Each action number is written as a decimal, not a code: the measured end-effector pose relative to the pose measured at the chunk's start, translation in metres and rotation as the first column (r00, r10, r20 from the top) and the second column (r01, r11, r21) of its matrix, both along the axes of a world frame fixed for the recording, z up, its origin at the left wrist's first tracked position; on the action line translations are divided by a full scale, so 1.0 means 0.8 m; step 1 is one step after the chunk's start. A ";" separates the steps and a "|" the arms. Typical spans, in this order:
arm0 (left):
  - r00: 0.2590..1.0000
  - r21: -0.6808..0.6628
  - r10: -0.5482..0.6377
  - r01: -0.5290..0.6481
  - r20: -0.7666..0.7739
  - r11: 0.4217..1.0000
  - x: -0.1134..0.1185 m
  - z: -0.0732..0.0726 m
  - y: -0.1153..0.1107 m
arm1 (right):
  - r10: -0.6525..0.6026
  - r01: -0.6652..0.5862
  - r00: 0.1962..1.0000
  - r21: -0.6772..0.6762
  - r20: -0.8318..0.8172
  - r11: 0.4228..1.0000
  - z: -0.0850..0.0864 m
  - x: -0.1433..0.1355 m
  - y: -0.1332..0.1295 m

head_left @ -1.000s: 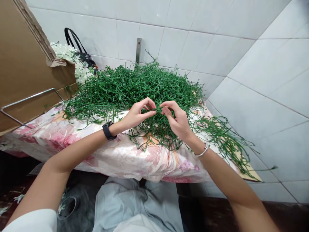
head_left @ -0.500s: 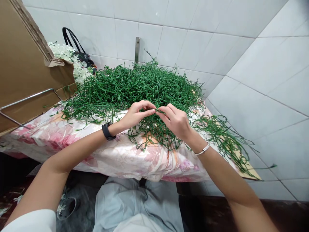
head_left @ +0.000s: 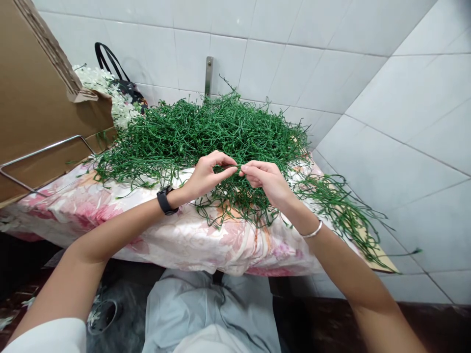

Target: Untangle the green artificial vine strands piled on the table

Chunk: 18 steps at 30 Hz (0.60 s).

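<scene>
A large tangled heap of thin green artificial stems [head_left: 206,127] covers the back of the table. In front of it my left hand [head_left: 208,175], with a black watch on the wrist, pinches a green stem [head_left: 238,166] between thumb and fingertips. My right hand [head_left: 268,181], wearing a silver bangle, is closed at the same spot, thumb and index finger together on the stem. Most of that stem is hidden by the fingers or lost against the green behind. Loose stems hang below both hands over the cloth.
A floral tablecloth [head_left: 158,245] covers the table. To the right lies a smaller bunch of green stems [head_left: 338,211] near the tiled wall. A cardboard box [head_left: 44,93], a metal wire frame [head_left: 47,146], white flowers [head_left: 123,110] and a dark bag [head_left: 127,88] occupy the left side.
My right hand has turned and its fingers have curled in more, with the fingertips shifted slightly. My left hand stays almost in place, still pinching.
</scene>
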<state>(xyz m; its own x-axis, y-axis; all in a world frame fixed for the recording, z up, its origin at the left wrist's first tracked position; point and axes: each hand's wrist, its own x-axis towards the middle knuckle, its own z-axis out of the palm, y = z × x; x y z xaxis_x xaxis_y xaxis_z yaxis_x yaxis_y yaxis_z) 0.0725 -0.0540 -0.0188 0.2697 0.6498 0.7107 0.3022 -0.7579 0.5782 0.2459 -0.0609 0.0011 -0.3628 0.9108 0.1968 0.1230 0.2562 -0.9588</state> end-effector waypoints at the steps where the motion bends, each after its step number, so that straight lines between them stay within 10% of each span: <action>1: 1.000 0.040 0.007 -0.006 -0.017 0.999 0.000 0.000 -0.001 | 0.032 -0.036 0.999 -0.085 -0.043 0.996 0.001 0.001 0.001; 6: 0.996 0.187 0.053 -0.039 -0.067 0.982 0.000 0.002 -0.006 | 0.170 -0.192 0.980 -0.263 -0.105 0.946 0.005 0.006 -0.001; 11: 0.999 -0.050 -0.020 0.023 0.046 0.999 -0.001 -0.001 0.001 | -0.061 0.036 0.993 0.232 0.099 0.972 -0.002 -0.005 -0.012; 18: 0.985 -0.211 -0.114 0.139 0.126 0.967 -0.001 0.001 0.002 | -0.370 0.005 0.875 0.758 0.313 0.652 -0.013 -0.002 -0.011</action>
